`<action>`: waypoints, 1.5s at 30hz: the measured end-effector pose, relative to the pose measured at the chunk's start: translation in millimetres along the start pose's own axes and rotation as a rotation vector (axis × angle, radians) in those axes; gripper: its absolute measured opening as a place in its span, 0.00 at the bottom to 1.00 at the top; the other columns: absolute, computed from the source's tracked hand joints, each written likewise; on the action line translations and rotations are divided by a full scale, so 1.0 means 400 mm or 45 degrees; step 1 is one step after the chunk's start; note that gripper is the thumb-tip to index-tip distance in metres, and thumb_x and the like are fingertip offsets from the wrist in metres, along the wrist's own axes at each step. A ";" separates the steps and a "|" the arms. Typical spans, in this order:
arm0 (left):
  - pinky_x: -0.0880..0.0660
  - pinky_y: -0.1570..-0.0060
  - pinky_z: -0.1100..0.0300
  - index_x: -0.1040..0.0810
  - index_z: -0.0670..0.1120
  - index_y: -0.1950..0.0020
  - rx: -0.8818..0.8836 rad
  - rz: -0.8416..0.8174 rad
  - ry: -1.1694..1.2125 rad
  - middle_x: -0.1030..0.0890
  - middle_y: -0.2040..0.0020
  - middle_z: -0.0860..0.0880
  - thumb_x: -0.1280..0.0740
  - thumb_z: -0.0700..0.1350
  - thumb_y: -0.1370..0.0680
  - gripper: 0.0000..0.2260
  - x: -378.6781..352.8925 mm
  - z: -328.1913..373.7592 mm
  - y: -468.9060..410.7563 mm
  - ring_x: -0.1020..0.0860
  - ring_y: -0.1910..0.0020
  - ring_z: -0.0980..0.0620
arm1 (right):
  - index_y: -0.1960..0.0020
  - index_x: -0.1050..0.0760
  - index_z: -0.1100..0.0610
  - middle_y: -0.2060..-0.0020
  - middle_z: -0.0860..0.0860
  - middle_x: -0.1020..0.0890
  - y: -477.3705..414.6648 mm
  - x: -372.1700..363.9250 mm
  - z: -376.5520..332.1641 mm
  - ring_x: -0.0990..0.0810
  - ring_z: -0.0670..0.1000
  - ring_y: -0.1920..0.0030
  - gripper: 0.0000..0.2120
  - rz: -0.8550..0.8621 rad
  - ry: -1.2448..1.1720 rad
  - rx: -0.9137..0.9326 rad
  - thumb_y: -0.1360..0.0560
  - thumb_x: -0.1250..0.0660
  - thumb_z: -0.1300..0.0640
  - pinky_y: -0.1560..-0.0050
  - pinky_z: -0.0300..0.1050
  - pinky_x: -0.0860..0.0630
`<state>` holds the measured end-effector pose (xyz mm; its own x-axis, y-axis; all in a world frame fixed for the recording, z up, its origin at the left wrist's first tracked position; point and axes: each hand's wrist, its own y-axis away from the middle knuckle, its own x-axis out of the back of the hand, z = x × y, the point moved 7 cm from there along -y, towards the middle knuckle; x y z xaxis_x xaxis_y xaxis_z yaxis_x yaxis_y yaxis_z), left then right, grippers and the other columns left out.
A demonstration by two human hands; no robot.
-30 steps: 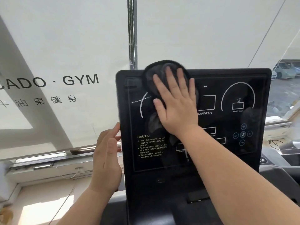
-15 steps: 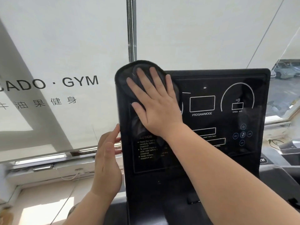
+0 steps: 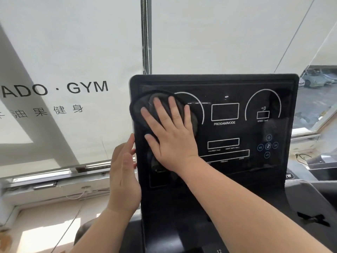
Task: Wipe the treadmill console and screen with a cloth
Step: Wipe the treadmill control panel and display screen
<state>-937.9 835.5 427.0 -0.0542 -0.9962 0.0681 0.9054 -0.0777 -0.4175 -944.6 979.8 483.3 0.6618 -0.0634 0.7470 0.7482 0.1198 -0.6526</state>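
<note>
The treadmill console (image 3: 224, 179) is a tall black glossy panel with white dial outlines and a PROGAM/MODE box. A dark round cloth (image 3: 140, 110) lies flat against the screen's left side. My right hand (image 3: 171, 132) presses on it with fingers spread, palm flat over the cloth's lower right part. My left hand (image 3: 124, 179) rests upright against the console's left edge, fingers together and touching the rim, holding nothing.
White roller blinds with GYM lettering (image 3: 87, 87) hang behind the console, split by a metal window post (image 3: 146, 33). A window sill (image 3: 54, 181) with cables runs at the left. Another grey machine part (image 3: 310, 194) sits at the right.
My right hand has slid the cloth left from the top middle of the screen, then down along the left side. The left hand stays at the console's edge.
</note>
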 end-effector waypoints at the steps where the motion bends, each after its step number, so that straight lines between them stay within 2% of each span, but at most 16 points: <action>1: 0.27 0.36 0.39 0.30 0.51 0.23 -0.012 0.022 -0.024 0.24 0.36 0.62 0.54 0.68 0.18 0.32 -0.002 0.001 0.002 0.26 0.31 0.49 | 0.17 0.45 0.44 0.17 0.50 0.46 0.021 -0.006 0.007 0.54 0.58 0.17 0.29 -0.006 0.009 0.056 0.16 0.45 0.41 0.20 0.67 0.56; 3: 0.28 0.34 0.38 0.31 0.51 0.23 -0.006 0.041 -0.079 0.25 0.36 0.66 0.54 0.68 0.18 0.32 -0.011 -0.001 0.006 0.27 0.31 0.49 | 0.18 0.43 0.44 0.17 0.49 0.47 0.060 -0.012 0.052 0.54 0.57 0.17 0.29 0.018 0.013 0.067 0.17 0.44 0.41 0.20 0.66 0.54; 6: 0.29 0.31 0.39 0.32 0.52 0.22 -0.053 0.012 -0.147 0.28 0.35 0.72 0.52 0.55 0.14 0.23 -0.020 -0.002 0.014 0.29 0.28 0.53 | 0.18 0.43 0.45 0.18 0.50 0.46 0.131 -0.013 0.188 0.50 0.59 0.17 0.30 0.074 -0.002 -0.222 0.18 0.44 0.41 0.20 0.66 0.53; 10: 0.33 0.27 0.41 0.32 0.55 0.22 0.096 -0.072 -0.001 0.27 0.29 0.64 0.51 0.69 0.20 0.32 -0.007 -0.023 0.016 0.31 0.25 0.54 | 0.17 0.46 0.49 0.17 0.55 0.47 0.273 -0.015 0.391 0.53 0.61 0.17 0.32 0.031 -0.074 -0.707 0.19 0.48 0.42 0.21 0.70 0.53; 13: 0.34 0.26 0.42 0.32 0.55 0.22 0.133 -0.065 0.034 0.28 0.27 0.62 0.50 0.66 0.21 0.30 -0.010 -0.030 0.023 0.32 0.24 0.54 | 0.16 0.51 0.50 0.17 0.58 0.51 0.284 -0.016 0.421 0.56 0.63 0.17 0.33 0.044 -0.173 -1.013 0.19 0.53 0.41 0.22 0.72 0.54; 15: 0.35 0.25 0.42 0.32 0.55 0.22 0.164 -0.026 0.042 0.29 0.27 0.63 0.50 0.66 0.21 0.30 -0.016 -0.033 0.028 0.32 0.24 0.54 | 0.16 0.52 0.52 0.17 0.59 0.52 0.240 -0.018 0.360 0.57 0.65 0.18 0.35 0.090 -0.215 -1.101 0.19 0.54 0.38 0.23 0.74 0.55; 17: 0.36 0.25 0.42 0.33 0.55 0.22 0.175 0.001 0.043 0.29 0.26 0.62 0.50 0.66 0.21 0.30 -0.024 -0.038 0.036 0.33 0.24 0.54 | 0.16 0.52 0.54 0.17 0.62 0.52 0.190 -0.023 0.255 0.57 0.68 0.19 0.37 0.072 -0.194 -0.982 0.19 0.53 0.36 0.23 0.74 0.56; 22: 0.41 0.22 0.42 0.37 0.50 0.19 0.071 0.078 -0.077 0.33 0.21 0.55 0.52 0.61 0.17 0.29 -0.043 -0.028 0.059 0.38 0.21 0.53 | 0.16 0.51 0.50 0.18 0.61 0.50 0.189 -0.073 -0.005 0.59 0.67 0.18 0.37 -0.106 -0.009 -0.270 0.19 0.46 0.35 0.22 0.72 0.59; 24: 0.42 0.22 0.42 0.38 0.50 0.19 0.058 0.084 -0.113 0.34 0.20 0.55 0.52 0.59 0.17 0.28 -0.050 -0.029 0.063 0.39 0.20 0.54 | 0.17 0.49 0.46 0.17 0.57 0.49 0.237 -0.092 -0.032 0.59 0.63 0.18 0.36 -0.134 0.023 -0.029 0.20 0.43 0.35 0.21 0.71 0.56; 27: 0.41 0.22 0.42 0.37 0.49 0.19 0.037 0.054 -0.133 0.34 0.21 0.53 0.52 0.59 0.17 0.28 -0.042 -0.037 0.057 0.38 0.20 0.53 | 0.18 0.47 0.42 0.17 0.49 0.47 0.289 -0.092 0.012 0.52 0.59 0.17 0.33 -0.111 0.048 0.192 0.20 0.41 0.36 0.20 0.66 0.54; 30: 0.38 0.25 0.38 0.37 0.52 0.19 0.055 -0.035 -0.123 0.33 0.21 0.54 0.52 0.62 0.17 0.28 -0.023 -0.059 0.056 0.36 0.21 0.49 | 0.18 0.47 0.41 0.18 0.48 0.48 0.326 -0.082 0.142 0.51 0.58 0.17 0.33 -0.088 0.075 0.068 0.20 0.41 0.37 0.20 0.67 0.52; 33: 0.36 0.26 0.39 0.37 0.55 0.20 0.106 -0.125 -0.165 0.32 0.22 0.59 0.51 0.61 0.18 0.27 -0.009 -0.073 0.079 0.34 0.23 0.52 | 0.18 0.48 0.45 0.18 0.53 0.48 0.388 -0.068 0.291 0.53 0.61 0.17 0.33 -0.096 0.015 -0.353 0.19 0.44 0.39 0.21 0.70 0.52; 37: 0.38 0.24 0.45 0.34 0.51 0.21 0.110 -0.093 -0.286 0.30 0.23 0.55 0.50 0.58 0.19 0.28 -0.002 -0.062 0.116 0.34 0.24 0.56 | 0.16 0.54 0.49 0.17 0.60 0.53 0.396 -0.075 0.271 0.59 0.65 0.18 0.34 -0.132 -0.079 -0.746 0.18 0.49 0.40 0.22 0.73 0.55; 39: 0.38 0.24 0.46 0.34 0.48 0.21 0.103 -0.046 -0.358 0.29 0.24 0.52 0.50 0.58 0.19 0.29 -0.010 -0.056 0.130 0.34 0.24 0.53 | 0.16 0.54 0.51 0.17 0.62 0.51 0.380 -0.083 0.173 0.57 0.68 0.19 0.35 -0.164 -0.088 -0.704 0.18 0.48 0.40 0.23 0.74 0.55; 43: 0.41 0.22 0.47 0.37 0.47 0.20 0.130 -0.024 -0.442 0.32 0.22 0.50 0.51 0.59 0.20 0.31 -0.028 -0.053 0.149 0.38 0.22 0.51 | 0.16 0.52 0.47 0.18 0.56 0.48 0.403 -0.109 -0.024 0.54 0.67 0.19 0.34 -0.293 -0.043 -0.281 0.18 0.45 0.40 0.22 0.72 0.56; 45: 0.46 0.22 0.55 0.39 0.48 0.19 0.142 -0.034 -0.475 0.35 0.21 0.52 0.51 0.59 0.20 0.31 -0.032 -0.055 0.155 0.41 0.21 0.56 | 0.17 0.50 0.44 0.18 0.52 0.48 0.412 -0.109 -0.032 0.54 0.64 0.19 0.32 -0.314 -0.052 -0.194 0.17 0.45 0.39 0.22 0.71 0.55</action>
<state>-890.3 842.7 380.3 0.0599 -0.9098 0.4107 0.9471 -0.0782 -0.3114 -849.6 989.6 341.7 0.4585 -0.0318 0.8881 0.8870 -0.0445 -0.4595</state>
